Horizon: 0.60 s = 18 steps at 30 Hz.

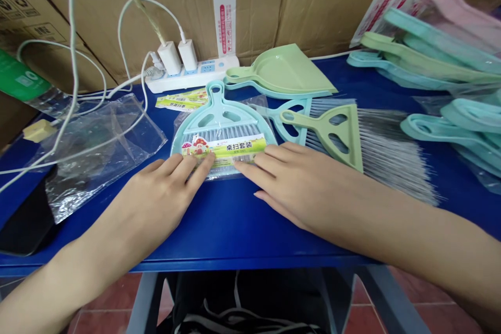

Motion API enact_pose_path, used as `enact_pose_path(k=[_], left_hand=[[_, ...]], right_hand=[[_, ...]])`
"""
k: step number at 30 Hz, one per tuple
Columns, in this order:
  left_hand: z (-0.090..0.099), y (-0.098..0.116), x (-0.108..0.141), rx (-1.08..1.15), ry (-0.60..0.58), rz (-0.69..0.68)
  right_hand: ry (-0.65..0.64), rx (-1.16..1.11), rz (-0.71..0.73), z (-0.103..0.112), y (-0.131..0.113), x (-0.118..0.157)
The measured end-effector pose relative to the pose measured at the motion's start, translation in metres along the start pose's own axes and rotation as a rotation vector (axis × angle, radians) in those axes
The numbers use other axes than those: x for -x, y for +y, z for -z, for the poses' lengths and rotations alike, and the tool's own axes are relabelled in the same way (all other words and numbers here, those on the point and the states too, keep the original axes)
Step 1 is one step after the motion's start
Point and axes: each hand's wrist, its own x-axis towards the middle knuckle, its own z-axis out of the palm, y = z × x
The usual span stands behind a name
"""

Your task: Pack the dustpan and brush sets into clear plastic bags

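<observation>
My left hand (pixel 156 193) and my right hand (pixel 289 182) lie flat on a sealed clear plastic packet (pixel 223 169), their fingertips on or beside its printed paper label (pixel 223 150). Inside the packet I see an aqua dustpan (pixel 223 115) and a small grey-bristled brush (pixel 219 134). Just right of my right fingers, a green hand brush (pixel 336 135) with grey bristles lies over an aqua brush handle (pixel 285 120). Farther back, a green dustpan (pixel 284 70) rests on an aqua one (pixel 250 87).
Stacks of aqua, green and pink dustpans (pixel 430 57) fill the right side of the blue table (pixel 235 229). Behind are a white power strip (pixel 191 75) with chargers and cables, and cardboard boxes (pixel 332 0). A loose clear bag (pixel 97 151) and a black phone (pixel 23 214) lie left.
</observation>
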Motion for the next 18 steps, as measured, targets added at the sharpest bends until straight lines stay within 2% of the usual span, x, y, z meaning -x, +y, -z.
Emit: enact_pose_path(k=[9,14,18], left_hand=[[0.0020,0.0019,0.0013,-0.009,-0.023,0.009],[0.0004,0.0005,0.0000,0.003,-0.006,0.009],[0.0010,0.0009,-0.0004,-0.015,0.003,-0.013]], right_hand=[[-0.013,-0.011,-0.010,0.0011,-0.0026,0.0011],[-0.063,-0.014,-0.018,0.0013,-0.0017,-0.0001],[-0.042,-0.011,-0.014,0.0016,-0.0008,-0.0002]])
